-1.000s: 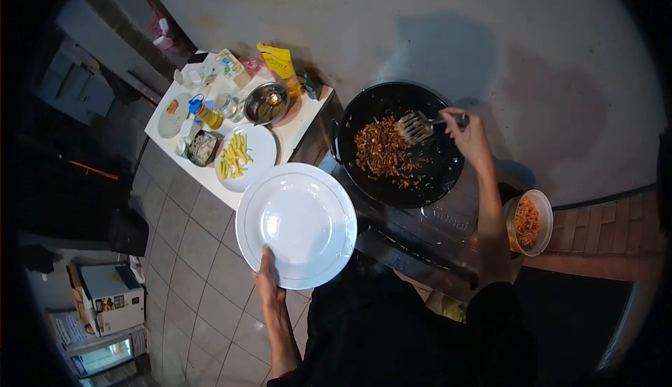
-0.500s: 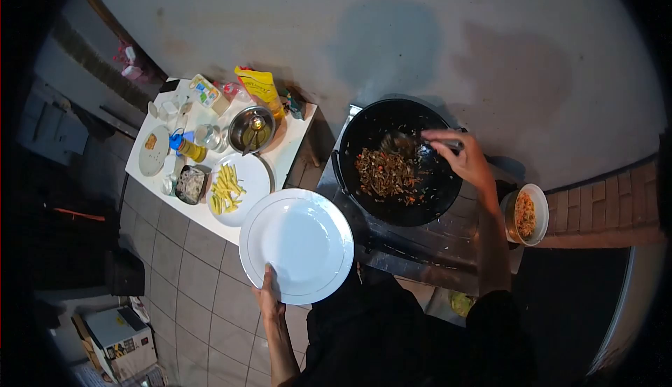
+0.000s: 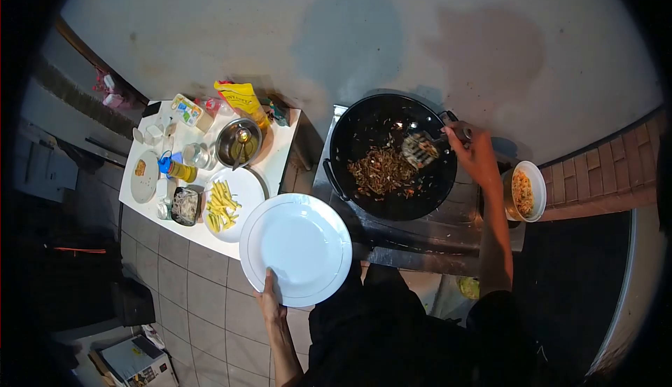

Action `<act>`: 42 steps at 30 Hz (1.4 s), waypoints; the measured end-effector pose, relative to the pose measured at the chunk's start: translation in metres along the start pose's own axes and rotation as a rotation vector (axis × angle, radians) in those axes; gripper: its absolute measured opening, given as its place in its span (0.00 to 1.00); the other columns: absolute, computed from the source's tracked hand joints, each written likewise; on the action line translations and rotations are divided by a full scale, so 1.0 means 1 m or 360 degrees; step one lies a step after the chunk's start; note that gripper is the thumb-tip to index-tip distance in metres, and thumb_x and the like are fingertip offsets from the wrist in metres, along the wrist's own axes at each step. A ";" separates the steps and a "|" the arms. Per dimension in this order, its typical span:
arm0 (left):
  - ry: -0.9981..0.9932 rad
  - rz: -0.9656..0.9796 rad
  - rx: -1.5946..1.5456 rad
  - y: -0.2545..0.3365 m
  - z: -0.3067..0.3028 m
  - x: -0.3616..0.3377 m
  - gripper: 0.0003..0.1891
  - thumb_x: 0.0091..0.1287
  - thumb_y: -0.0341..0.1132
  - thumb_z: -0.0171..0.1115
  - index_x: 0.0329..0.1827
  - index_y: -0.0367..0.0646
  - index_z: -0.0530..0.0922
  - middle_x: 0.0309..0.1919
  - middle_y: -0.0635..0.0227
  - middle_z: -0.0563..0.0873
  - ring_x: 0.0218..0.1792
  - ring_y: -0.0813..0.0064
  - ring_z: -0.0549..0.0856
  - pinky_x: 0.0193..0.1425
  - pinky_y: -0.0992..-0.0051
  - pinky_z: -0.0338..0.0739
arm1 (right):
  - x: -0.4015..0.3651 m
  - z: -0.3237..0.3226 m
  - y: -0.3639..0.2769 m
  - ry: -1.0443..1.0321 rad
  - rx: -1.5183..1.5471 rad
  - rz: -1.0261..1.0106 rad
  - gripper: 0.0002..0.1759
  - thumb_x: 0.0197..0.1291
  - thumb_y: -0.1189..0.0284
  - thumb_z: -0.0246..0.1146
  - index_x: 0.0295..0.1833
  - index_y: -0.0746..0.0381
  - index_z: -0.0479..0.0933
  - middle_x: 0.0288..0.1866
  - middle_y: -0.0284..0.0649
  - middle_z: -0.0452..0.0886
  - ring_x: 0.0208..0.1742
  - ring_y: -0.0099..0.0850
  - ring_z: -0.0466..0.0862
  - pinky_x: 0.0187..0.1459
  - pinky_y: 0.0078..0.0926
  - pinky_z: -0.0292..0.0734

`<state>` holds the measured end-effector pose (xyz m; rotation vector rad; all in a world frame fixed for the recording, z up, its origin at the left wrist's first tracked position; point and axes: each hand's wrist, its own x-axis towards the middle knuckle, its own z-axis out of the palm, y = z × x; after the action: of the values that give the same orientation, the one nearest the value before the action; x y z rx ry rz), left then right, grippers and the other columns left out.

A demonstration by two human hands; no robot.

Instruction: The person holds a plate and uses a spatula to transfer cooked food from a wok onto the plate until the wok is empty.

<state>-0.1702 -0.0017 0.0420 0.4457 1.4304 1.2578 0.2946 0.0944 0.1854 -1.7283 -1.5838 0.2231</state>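
My left hand [image 3: 271, 301] grips the lower left rim of a large white plate [image 3: 295, 250], thumb on top; nothing lies on the plate. My right hand [image 3: 474, 154] is closed round the handle of a slotted spatula [image 3: 420, 150], above the right side of a black wok [image 3: 441, 184]. A little food sits on the spatula's head. Brown shredded food with orange bits [image 3: 381, 171] is gathered in the wok's lower left part. The wok stands on a metal stove [image 3: 434, 236].
Left of the stove, a white table [image 3: 280, 156] holds a plate of yellow-green strips [image 3: 222, 206], a metal bowl [image 3: 239, 142], an oil bottle [image 3: 183, 171], a yellow bag [image 3: 241, 98] and jars. A tub of orange food [image 3: 523, 192] stands at the right.
The spatula's head has moved right and down, away from the heap, and now shows flat with food on it. The view has shifted slightly. My left hand still holds the plate.
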 end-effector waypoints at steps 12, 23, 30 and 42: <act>0.0107 0.0014 0.0127 -0.002 0.008 -0.011 0.24 0.63 0.38 0.65 0.55 0.28 0.73 0.43 0.57 0.82 0.40 0.70 0.81 0.41 0.72 0.77 | -0.007 0.066 0.060 0.0323 0.1058 0.0524 0.20 0.69 0.69 0.53 0.28 0.72 0.77 0.25 0.43 0.82 0.15 0.26 0.79 0.16 0.20 0.73; -0.0040 0.0023 0.0037 -0.001 0.001 -0.014 0.22 0.65 0.35 0.64 0.56 0.27 0.72 0.45 0.55 0.82 0.41 0.67 0.82 0.44 0.69 0.79 | -0.005 0.085 0.052 0.0225 0.1295 0.0599 0.19 0.71 0.70 0.50 0.31 0.74 0.75 0.31 0.50 0.83 0.16 0.27 0.78 0.15 0.21 0.73; -0.0085 0.0034 0.0049 0.013 0.000 -0.030 0.25 0.65 0.35 0.63 0.60 0.29 0.69 0.49 0.52 0.80 0.46 0.66 0.82 0.46 0.68 0.80 | -0.014 0.058 0.048 0.0350 0.1281 0.0652 0.18 0.69 0.71 0.51 0.33 0.74 0.76 0.33 0.55 0.84 0.14 0.26 0.77 0.14 0.19 0.72; -0.0238 -0.0039 0.0184 0.051 0.033 -0.034 0.26 0.67 0.43 0.60 0.59 0.30 0.70 0.45 0.56 0.81 0.42 0.70 0.81 0.41 0.74 0.78 | -0.005 -0.005 0.018 0.0446 0.1273 0.0488 0.15 0.67 0.72 0.50 0.32 0.71 0.73 0.30 0.54 0.83 0.11 0.25 0.74 0.10 0.17 0.68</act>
<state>-0.1498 0.0028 0.1080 0.5864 1.3810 1.1023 0.3106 0.0894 0.1756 -1.2715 -0.8379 0.6378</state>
